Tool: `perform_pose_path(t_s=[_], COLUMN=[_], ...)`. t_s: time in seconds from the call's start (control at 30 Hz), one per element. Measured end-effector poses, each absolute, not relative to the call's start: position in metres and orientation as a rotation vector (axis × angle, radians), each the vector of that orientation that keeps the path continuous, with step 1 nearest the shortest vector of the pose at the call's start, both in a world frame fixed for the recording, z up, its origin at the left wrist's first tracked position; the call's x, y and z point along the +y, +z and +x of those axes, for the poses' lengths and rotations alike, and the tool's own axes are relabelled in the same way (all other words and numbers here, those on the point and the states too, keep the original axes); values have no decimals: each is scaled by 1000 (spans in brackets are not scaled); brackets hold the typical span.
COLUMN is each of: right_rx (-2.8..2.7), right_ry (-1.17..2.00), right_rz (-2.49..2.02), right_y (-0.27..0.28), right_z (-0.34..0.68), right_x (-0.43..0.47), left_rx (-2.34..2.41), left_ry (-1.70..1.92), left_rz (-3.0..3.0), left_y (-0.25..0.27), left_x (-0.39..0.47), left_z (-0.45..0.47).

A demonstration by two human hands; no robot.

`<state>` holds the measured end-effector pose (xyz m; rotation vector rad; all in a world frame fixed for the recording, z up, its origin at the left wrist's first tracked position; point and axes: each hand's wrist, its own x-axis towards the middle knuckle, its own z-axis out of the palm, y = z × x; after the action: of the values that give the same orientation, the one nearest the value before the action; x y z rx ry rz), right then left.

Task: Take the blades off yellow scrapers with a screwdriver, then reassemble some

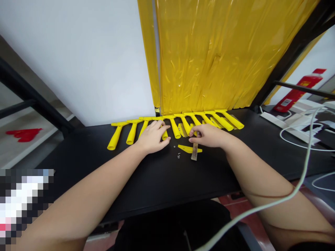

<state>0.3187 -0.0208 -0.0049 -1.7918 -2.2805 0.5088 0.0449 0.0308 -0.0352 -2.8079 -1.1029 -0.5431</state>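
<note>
A row of yellow plastic squeegee-like handles [176,129], each a hollow tube with a wide flat head, lies along the back of the black table. My left hand [153,136] is over the middle of the row, its thumb and forefinger apart, with the end of one handle showing between them. My right hand [205,135] is curled, thumb and fingertips close together; anything between them is hidden. Below it a flat metal strip [194,152] lies across a loose yellow plate [184,149]. Several small screws or nuts [179,155] lie to the left of the plate.
Behind the row stand a white panel [99,62] and a yellow plastic curtain [220,55]. At the right are a red bottle [298,91], white power strips [289,127] and white cables. One thick cable [305,167] crosses before my right forearm. Black frame bars flank the table [157,181].
</note>
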Motion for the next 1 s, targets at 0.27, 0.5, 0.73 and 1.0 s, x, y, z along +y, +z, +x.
perform_pose_path(t_s=[0.27,0.5,0.73,1.0], right_rx=[-2448,-2442,-2476,-2528], right_ry=[670,912,960,871], right_rz=[-1834,-1752,-1671,-1696], right_y=[-7,-9,-9,-6], right_z=[318,313,309,312], right_x=[-23,-27,-32,-31], left_rx=[-391,-390,-422,-490], left_ry=[-499,-430,-309,-311], left_rz=[-3091,-3259,-3275,-3285], left_y=[-33,-33,-30,-28], left_x=[17,10,8,3], left_z=[55,59,60,54])
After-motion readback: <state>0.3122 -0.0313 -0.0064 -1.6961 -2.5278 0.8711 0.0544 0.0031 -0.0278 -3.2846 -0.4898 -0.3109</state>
